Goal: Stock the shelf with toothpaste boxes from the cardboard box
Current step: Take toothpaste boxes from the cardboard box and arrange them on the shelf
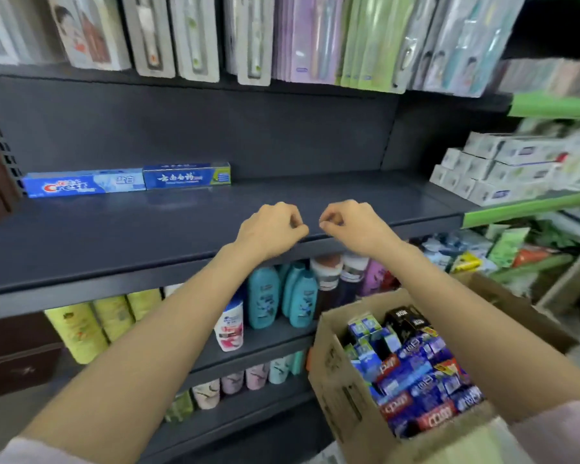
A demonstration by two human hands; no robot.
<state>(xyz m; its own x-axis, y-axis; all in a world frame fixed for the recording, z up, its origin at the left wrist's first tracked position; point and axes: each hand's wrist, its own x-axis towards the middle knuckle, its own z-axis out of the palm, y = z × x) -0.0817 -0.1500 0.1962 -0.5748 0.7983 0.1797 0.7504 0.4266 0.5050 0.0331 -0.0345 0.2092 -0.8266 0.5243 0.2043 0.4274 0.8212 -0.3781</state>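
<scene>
With both hands' fingers (295, 226) curled narrow and holding nothing over the shelf (215, 222), reach down right into the carton (335, 373), lift one toothpaste box (412, 376) by its long sides, and lay it beside the two (128, 180) shelved at back left.

A shop, toiletries aisle: dark metal shelving (181, 229) with toothpaste boxes (128, 180) laid flat, carded toothbrushes (195, 35) hung in rows above, shampoo bottles (265, 296) lined up below, green-edged shelves (529, 205) of boxed goods alongside, open cardboard box (342, 373) of stock.
</scene>
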